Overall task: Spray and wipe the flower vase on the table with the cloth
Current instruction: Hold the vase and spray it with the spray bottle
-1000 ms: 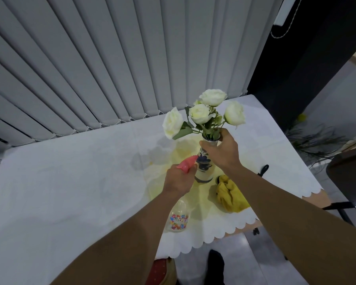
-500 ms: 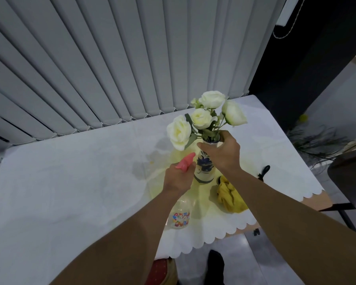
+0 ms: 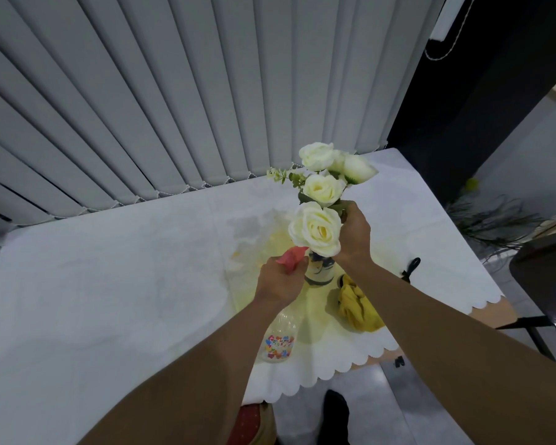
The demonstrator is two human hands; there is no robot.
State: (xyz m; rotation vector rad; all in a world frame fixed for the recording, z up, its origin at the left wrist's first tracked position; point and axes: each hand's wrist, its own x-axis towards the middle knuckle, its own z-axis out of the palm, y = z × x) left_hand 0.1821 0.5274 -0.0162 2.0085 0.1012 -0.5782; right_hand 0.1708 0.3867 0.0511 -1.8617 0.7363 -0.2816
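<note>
Behind rose [image 3: 315, 228] — vase [image 3: 320, 273] half-hidden

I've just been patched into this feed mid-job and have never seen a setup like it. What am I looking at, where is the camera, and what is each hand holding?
There is no machine here: a person works with bare hands, and the one camera sits on their head, looking forward and down. The left hand has its grip on a clear spray bottle with a pink nozzle, aimed at the vase. The right hand holds the vase by its neck, under the white roses. The vase looks tilted; whether it still touches the table is hidden. A crumpled yellow cloth lies on the tablecloth beside it, untouched.
</note>
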